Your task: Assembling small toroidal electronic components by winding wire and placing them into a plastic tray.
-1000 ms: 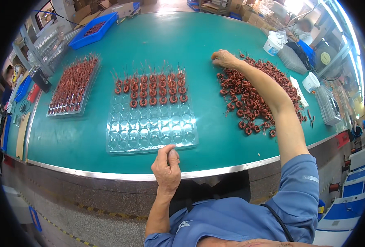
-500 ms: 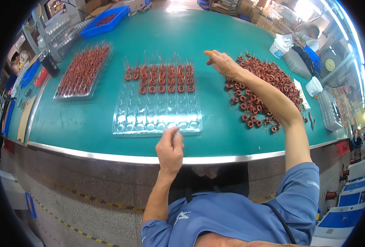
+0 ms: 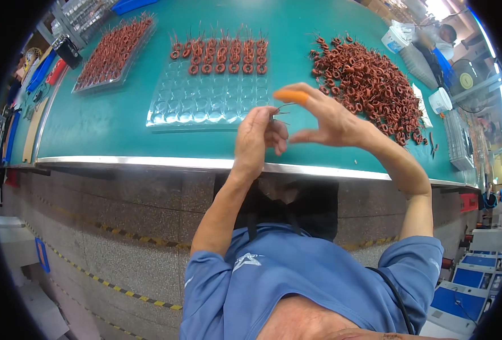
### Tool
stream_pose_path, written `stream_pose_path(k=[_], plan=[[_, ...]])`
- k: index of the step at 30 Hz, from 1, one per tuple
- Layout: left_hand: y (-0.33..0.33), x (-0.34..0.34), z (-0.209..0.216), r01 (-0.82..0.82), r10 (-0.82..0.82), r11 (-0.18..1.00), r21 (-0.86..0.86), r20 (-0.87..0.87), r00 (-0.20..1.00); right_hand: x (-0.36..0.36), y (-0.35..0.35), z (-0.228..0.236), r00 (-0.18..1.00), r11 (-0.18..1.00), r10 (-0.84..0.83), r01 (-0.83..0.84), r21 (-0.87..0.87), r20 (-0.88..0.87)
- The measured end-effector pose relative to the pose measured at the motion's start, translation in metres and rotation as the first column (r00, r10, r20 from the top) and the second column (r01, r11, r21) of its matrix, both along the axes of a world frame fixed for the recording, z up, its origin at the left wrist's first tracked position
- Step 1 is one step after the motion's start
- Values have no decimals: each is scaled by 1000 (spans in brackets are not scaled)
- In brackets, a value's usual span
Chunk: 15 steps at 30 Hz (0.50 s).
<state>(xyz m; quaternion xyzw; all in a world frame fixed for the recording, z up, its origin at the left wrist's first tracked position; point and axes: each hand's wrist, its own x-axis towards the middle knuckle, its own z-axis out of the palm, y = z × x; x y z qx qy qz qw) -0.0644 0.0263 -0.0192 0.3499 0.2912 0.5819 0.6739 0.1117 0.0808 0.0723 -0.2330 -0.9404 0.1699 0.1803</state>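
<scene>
My left hand (image 3: 255, 139) is raised at the near right corner of the clear plastic tray (image 3: 191, 103). Its thumb and fingers pinch a small wire-wound ring coil (image 3: 275, 113), whose thin leads stick out to the right; most of the ring is hidden by the fingers. Facing it from the right is my right hand (image 3: 336, 122), thumb and fingers spread apart, with an orange finger cot (image 3: 291, 96) on one finger. Copper-red ring coils (image 3: 220, 68) fill the tray's far rows with leads pointing up; its near pockets hold none.
A loose heap of coils (image 3: 370, 85) covers the right of the green table (image 3: 109, 127). At the left stands a full tray of coils (image 3: 115, 54). White tubs (image 3: 441, 101) and stacked clear trays (image 3: 458, 141) line the right side. A metal edge (image 3: 194, 163) runs along the front.
My right hand has come back toward me, from beside the heap to beside my left hand, and has opened. A coil now shows in my left hand's pinch. The view has tilted down.
</scene>
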Motion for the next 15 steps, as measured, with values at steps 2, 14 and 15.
stream_pose_path(k=[2,14,15], plan=[[-4,1,3,8,-8,1000,2,-4,1000,3,-13,-4,997,971,58,-70,228,59],[-25,19,3,63,-57,989,132,-45,997,10,-30,-31,885,938,-347,323,-127,-309],[-25,17,3,76,-62,982,174,-87,994,11,-32,-24,856,852,-468,370,-371,-221]])
